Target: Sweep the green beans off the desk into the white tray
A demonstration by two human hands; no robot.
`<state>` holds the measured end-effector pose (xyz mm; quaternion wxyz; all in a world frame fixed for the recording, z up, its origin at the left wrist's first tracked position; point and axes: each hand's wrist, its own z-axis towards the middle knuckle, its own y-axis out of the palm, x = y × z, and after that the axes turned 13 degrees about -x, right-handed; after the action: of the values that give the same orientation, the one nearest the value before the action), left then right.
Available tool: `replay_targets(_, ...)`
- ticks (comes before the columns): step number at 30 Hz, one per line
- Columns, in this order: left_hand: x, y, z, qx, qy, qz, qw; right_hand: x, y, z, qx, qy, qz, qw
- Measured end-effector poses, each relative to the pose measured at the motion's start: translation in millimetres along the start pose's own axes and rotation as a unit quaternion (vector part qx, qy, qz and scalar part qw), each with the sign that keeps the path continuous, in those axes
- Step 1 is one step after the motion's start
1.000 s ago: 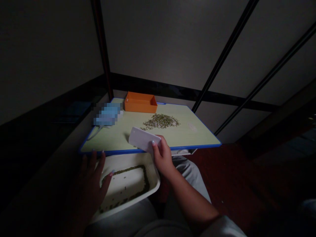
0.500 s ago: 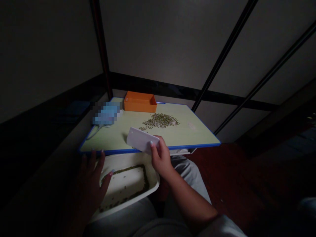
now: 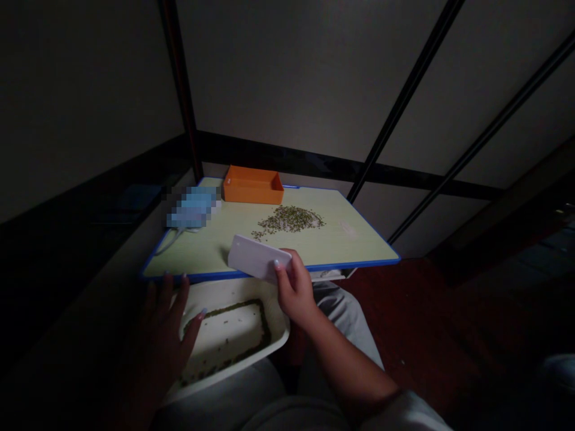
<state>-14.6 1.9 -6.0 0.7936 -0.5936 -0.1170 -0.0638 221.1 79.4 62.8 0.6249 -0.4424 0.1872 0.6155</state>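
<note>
Between thumb and fingers my right hand (image 3: 296, 290) grips a flat white plastic scraper (image 3: 251, 256), tilted above the near edge of the table (image 3: 350, 248). A loose heap of small greenish-brown grains (image 3: 294, 219) lies beyond it on the pale green tabletop. Below that edge, on my lap, rests a white basin (image 3: 281, 335) with a line of similar grains around its bottom. My left hand (image 3: 168, 335) is over the basin's left side, fingers spread, with nothing visible in it.
An orange open box (image 3: 253, 187) stands at the table's back left. Left of the heap lies a pixelated light-blue item (image 3: 194, 207) with a pale cord. Panelled walls (image 3: 287, 78) rise behind and to the left. Reddish floor (image 3: 417, 323) shows at right.
The whole view has shifted very slightly. The scraper sits a touch lower and flatter relative to the table. Both hands otherwise keep their places, and the grain heap looks the same.
</note>
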Motion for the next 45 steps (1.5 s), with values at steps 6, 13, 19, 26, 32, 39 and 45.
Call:
replay_targets(6,-3.3,2.4,-0.7,0.006,0.008,0.005,1.0,8.2,-18.8,2.5,0.066,0.003,-0.033,0.997)
replay_targets(13,-8.3,2.8,1.1,0.002,0.01,0.017,1.0,-3.0,-21.9,-10.9,-0.029,-0.116,-0.156,0.981)
replay_targets(19,-8.8,3.5,2.3,-0.014,0.007,0.013,1.0,-3.5,2.5,-20.0,-0.14,-0.238,-0.269,0.923)
replay_targets(26,-12.2,6.7,0.4,-0.006,0.023,0.025,0.999,8.5,3.3,-15.3,-0.127,-0.212,-0.328,0.912)
replay_targets(32,-12.2,5.5,1.4,0.0,0.035,0.024,0.999,18.7,2.8,-12.4,-0.113,-0.192,-0.331,0.917)
replay_targets(39,-13.1,8.4,1.6,-0.009,0.026,0.024,0.999,27.4,6.3,-9.7,-0.137,-0.152,-0.345,0.916)
replay_targets(45,-15.5,9.8,-0.4,0.008,0.04,0.034,0.999,26.5,5.2,-10.7,-0.134,-0.137,-0.415,0.889)
